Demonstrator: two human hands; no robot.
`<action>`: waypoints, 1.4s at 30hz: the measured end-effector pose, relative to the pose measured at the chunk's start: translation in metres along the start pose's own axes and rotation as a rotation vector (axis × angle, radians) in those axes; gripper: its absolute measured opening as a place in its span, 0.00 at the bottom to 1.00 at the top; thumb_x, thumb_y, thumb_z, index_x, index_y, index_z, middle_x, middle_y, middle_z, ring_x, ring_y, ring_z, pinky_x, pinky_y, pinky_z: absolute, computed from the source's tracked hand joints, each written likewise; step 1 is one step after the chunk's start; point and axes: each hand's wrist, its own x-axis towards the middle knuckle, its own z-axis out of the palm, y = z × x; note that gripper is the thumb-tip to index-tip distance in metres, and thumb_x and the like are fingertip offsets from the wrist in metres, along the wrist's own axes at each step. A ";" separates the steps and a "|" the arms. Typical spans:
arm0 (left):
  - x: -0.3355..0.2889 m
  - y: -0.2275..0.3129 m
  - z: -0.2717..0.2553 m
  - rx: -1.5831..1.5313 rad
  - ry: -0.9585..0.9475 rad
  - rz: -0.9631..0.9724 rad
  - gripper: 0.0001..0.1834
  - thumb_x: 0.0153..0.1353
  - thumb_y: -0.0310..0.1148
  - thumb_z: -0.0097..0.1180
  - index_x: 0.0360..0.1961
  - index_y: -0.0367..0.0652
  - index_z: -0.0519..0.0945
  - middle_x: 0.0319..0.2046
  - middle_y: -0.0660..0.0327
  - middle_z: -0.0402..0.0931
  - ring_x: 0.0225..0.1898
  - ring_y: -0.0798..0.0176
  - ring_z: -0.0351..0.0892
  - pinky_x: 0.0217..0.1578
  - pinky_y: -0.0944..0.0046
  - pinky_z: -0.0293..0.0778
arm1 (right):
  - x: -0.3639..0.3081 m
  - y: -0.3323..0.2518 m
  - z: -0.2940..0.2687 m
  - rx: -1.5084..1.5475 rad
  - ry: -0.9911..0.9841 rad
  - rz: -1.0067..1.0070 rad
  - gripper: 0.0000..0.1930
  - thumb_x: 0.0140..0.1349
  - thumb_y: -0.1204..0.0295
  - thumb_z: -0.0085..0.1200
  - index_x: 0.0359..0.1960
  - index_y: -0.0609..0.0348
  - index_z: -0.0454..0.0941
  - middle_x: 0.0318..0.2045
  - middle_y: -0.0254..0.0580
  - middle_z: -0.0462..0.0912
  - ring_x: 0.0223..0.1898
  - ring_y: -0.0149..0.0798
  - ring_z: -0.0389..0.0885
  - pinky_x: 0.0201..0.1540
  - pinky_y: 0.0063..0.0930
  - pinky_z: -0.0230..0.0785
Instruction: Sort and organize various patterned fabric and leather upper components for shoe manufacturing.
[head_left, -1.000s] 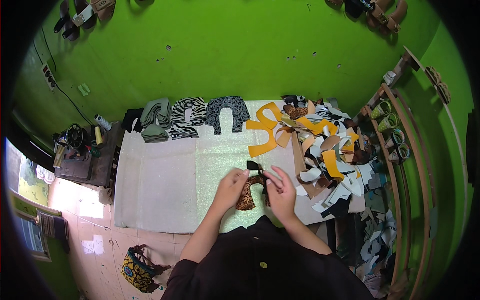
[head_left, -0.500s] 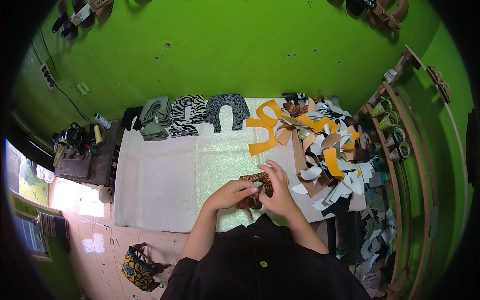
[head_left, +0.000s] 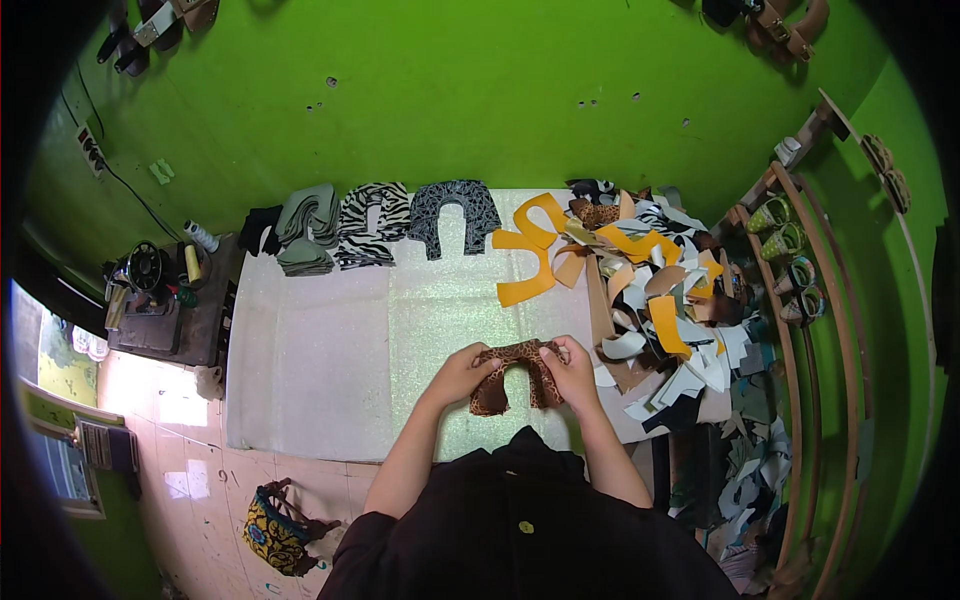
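Note:
Between my hands, above the near part of the white-covered table (head_left: 310, 370), is a U-shaped leopard-print piece (head_left: 520, 352), brown with dark spots, its two legs pointing toward me. My left hand (head_left: 464, 374) is closed on its left side, with the thumb on top. My right hand (head_left: 570, 371) pinches its upper right side, thumb lying over the print. Whether it is one layer or several stacked together, I cannot tell. Beyond it lie two yellow cut pieces (head_left: 535, 290), one of them U-shaped.
Along the far edge stand stacks of grey-green pieces (head_left: 308, 222), zebra-print pieces (head_left: 375, 215) and a dark patterned U-shaped stack (head_left: 455, 205). A heap of scraps (head_left: 660, 300) covers the right end. A sewing machine (head_left: 146, 268) stands left, a patterned bag (head_left: 275, 535) lies on the floor, and a wooden rack (head_left: 790, 380) stands right.
My hands have moved apart, from close together over the leopard-print piece to its two sides. The piece now shows spread into a U shape.

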 end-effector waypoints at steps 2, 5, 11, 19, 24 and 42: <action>0.004 -0.026 0.009 0.067 0.168 -0.013 0.13 0.59 0.37 0.54 0.37 0.38 0.71 0.23 0.56 0.76 0.25 0.64 0.75 0.28 0.64 0.69 | 0.003 0.015 0.003 -0.129 0.033 0.005 0.06 0.58 0.72 0.53 0.32 0.63 0.73 0.23 0.34 0.78 0.24 0.24 0.74 0.27 0.20 0.66; 0.008 -0.032 0.019 0.377 0.304 0.000 0.14 0.59 0.37 0.54 0.39 0.38 0.71 0.23 0.51 0.77 0.24 0.55 0.78 0.26 0.60 0.71 | 0.009 0.040 0.005 -0.372 0.142 -0.018 0.09 0.58 0.69 0.54 0.30 0.63 0.74 0.20 0.40 0.78 0.22 0.28 0.75 0.27 0.25 0.66; 0.019 -0.043 0.028 0.700 0.354 -0.054 0.17 0.60 0.44 0.50 0.40 0.40 0.70 0.22 0.47 0.76 0.27 0.46 0.78 0.28 0.52 0.71 | 0.021 0.076 0.010 -0.799 0.273 -0.102 0.12 0.60 0.59 0.49 0.32 0.54 0.73 0.20 0.44 0.79 0.25 0.49 0.78 0.42 0.39 0.58; 0.013 -0.051 0.028 0.838 0.511 0.440 0.19 0.57 0.37 0.52 0.48 0.41 0.71 0.39 0.53 0.73 0.41 0.52 0.73 0.39 0.57 0.69 | 0.021 0.064 0.014 -0.922 0.386 -0.289 0.11 0.58 0.65 0.50 0.40 0.54 0.71 0.42 0.42 0.75 0.44 0.44 0.73 0.43 0.41 0.57; 0.006 -0.060 0.041 0.890 0.129 0.376 0.28 0.60 0.37 0.45 0.60 0.39 0.60 0.60 0.46 0.56 0.61 0.46 0.55 0.58 0.47 0.52 | 0.002 0.053 0.015 -1.028 0.060 -0.472 0.19 0.58 0.67 0.47 0.53 0.51 0.68 0.51 0.43 0.71 0.53 0.45 0.68 0.50 0.49 0.54; 0.011 -0.066 0.048 1.117 0.137 0.229 0.26 0.64 0.46 0.37 0.63 0.60 0.58 0.64 0.55 0.51 0.65 0.53 0.49 0.61 0.43 0.45 | -0.026 0.049 -0.022 -0.927 0.110 0.103 0.21 0.45 0.47 0.59 0.30 0.51 0.78 0.37 0.37 0.75 0.46 0.42 0.67 0.46 0.43 0.49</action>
